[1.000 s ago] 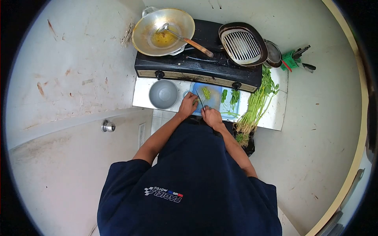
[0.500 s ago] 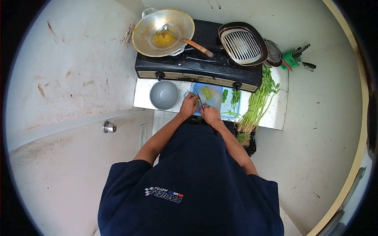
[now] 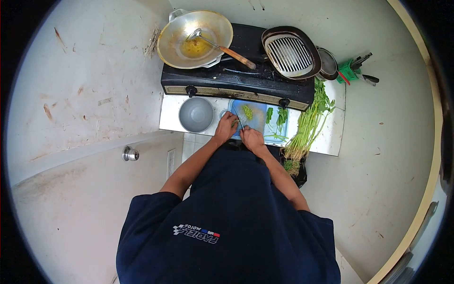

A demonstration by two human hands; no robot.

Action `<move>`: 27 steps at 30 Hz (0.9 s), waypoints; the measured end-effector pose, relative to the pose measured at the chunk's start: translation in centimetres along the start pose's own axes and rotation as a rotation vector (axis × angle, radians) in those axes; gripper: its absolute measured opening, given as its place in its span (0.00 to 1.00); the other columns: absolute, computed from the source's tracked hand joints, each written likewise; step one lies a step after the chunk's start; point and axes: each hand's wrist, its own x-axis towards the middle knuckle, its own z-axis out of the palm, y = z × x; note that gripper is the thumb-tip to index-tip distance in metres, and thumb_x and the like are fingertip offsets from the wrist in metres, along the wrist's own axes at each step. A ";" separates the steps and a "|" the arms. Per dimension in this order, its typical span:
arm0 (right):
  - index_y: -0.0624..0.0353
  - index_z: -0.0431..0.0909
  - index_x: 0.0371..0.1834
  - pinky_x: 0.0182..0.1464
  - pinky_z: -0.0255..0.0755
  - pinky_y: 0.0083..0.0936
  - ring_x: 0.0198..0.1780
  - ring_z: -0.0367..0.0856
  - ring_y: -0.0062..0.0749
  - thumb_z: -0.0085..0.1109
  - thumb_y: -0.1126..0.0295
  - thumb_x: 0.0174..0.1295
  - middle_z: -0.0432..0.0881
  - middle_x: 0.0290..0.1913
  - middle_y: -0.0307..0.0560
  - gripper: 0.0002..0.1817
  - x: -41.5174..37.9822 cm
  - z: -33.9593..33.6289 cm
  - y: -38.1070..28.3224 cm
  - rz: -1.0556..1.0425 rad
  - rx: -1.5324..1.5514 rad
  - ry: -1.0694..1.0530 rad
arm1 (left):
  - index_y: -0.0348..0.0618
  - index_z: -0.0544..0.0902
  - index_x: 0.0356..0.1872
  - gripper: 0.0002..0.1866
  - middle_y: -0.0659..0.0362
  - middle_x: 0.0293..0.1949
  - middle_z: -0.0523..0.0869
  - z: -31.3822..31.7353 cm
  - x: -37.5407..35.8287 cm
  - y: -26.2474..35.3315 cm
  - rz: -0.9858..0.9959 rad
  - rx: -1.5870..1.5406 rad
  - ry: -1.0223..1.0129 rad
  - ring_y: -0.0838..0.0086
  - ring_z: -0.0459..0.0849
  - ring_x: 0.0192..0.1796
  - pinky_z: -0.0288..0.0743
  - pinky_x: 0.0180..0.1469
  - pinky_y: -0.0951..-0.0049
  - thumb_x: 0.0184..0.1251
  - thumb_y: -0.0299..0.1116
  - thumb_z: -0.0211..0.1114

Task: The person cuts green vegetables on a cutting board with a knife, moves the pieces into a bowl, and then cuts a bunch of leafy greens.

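On the blue cutting board [image 3: 258, 108] my right hand [image 3: 253, 138] is closed on the handle of a knife [image 3: 239, 120], whose blade points up and to the left. Just left of the blade, my left hand [image 3: 226, 126] has its fingers bent over a few green stalks [image 3: 234, 122] at the board's left edge. Chopped green pieces [image 3: 247, 111] lie in a small pile beyond the blade. Green leaves [image 3: 282, 117] rest on the right part of the board. A grey bowl [image 3: 196, 114] stands left of my left hand.
A black stove [image 3: 231, 84] carries a wok [image 3: 171, 45] with a ladle [image 3: 239, 57] and a grill pan [image 3: 289, 54]. Long-stemmed greens [image 3: 308, 128] lie at the right. Behind them are a small pan [image 3: 327, 64] and a green basket [image 3: 347, 71] with utensils.
The whole view has shifted very slightly. Both hands keep nearly the same places at the board, and the knife blade looks slightly more upright against the stalks.
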 end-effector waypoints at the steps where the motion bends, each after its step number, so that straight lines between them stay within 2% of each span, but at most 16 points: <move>1: 0.68 0.78 0.41 0.40 0.83 0.50 0.33 0.89 0.60 0.49 0.56 0.78 0.87 0.29 0.65 0.21 0.0 0.0 0.1 -0.013 -0.001 0.012 | 0.34 0.85 0.41 0.08 0.45 0.42 0.79 0.0 0.0 -0.1 -0.003 -0.006 0.004 0.47 0.84 0.44 0.80 0.49 0.54 0.62 0.21 0.68; 7: 0.66 0.79 0.42 0.39 0.82 0.51 0.32 0.88 0.61 0.49 0.55 0.78 0.87 0.28 0.64 0.21 -1.5 -0.5 1.3 -0.019 -0.029 -0.015 | 0.34 0.84 0.41 0.08 0.47 0.42 0.80 -0.3 0.1 -0.2 -0.085 -0.067 -0.041 0.48 0.84 0.43 0.80 0.48 0.54 0.61 0.22 0.69; 10: 0.65 0.79 0.42 0.38 0.82 0.51 0.32 0.88 0.61 0.48 0.54 0.79 0.87 0.28 0.63 0.22 -1.2 -1.5 1.9 -0.062 -0.058 -0.037 | 0.34 0.84 0.40 0.07 0.46 0.42 0.79 -0.3 0.2 -0.6 -0.014 -0.070 -0.029 0.48 0.84 0.43 0.80 0.48 0.53 0.62 0.23 0.69; 13: 0.66 0.79 0.42 0.38 0.82 0.51 0.32 0.88 0.61 0.47 0.54 0.79 0.87 0.27 0.63 0.23 -0.7 -1.7 1.9 -0.038 -0.070 -0.093 | 0.34 0.83 0.40 0.07 0.46 0.42 0.79 -0.2 0.2 -0.6 -0.041 -0.064 -0.030 0.47 0.84 0.43 0.79 0.48 0.53 0.62 0.23 0.69; 16: 0.66 0.79 0.41 0.37 0.82 0.51 0.32 0.88 0.60 0.48 0.54 0.79 0.87 0.27 0.63 0.22 -0.6 -0.9 1.5 -0.070 -0.055 -0.012 | 0.34 0.83 0.40 0.07 0.46 0.42 0.79 -0.1 0.2 -0.5 -0.037 -0.040 -0.023 0.47 0.84 0.43 0.79 0.49 0.53 0.62 0.23 0.68; 19: 0.66 0.79 0.40 0.37 0.83 0.49 0.31 0.89 0.59 0.49 0.56 0.78 0.87 0.27 0.63 0.22 0.1 -0.2 0.6 -0.008 -0.039 -0.005 | 0.35 0.84 0.40 0.06 0.46 0.41 0.79 0.0 0.2 -0.5 -0.052 -0.045 -0.029 0.47 0.84 0.43 0.80 0.49 0.53 0.62 0.23 0.68; 22: 0.66 0.80 0.40 0.41 0.84 0.48 0.33 0.90 0.58 0.49 0.56 0.78 0.88 0.29 0.62 0.22 0.2 -0.7 0.0 0.007 -0.065 -0.026 | 0.35 0.84 0.40 0.06 0.46 0.41 0.79 -0.3 0.2 -0.4 -0.028 -0.014 -0.037 0.47 0.84 0.44 0.79 0.49 0.53 0.62 0.23 0.68; 27: 0.66 0.79 0.40 0.38 0.83 0.48 0.31 0.89 0.59 0.49 0.56 0.78 0.87 0.27 0.63 0.22 -1.3 -0.6 1.2 -0.038 -0.056 -0.012 | 0.35 0.83 0.39 0.06 0.46 0.41 0.79 -0.3 0.3 -0.1 -0.047 -0.007 -0.042 0.46 0.83 0.45 0.79 0.50 0.52 0.62 0.23 0.68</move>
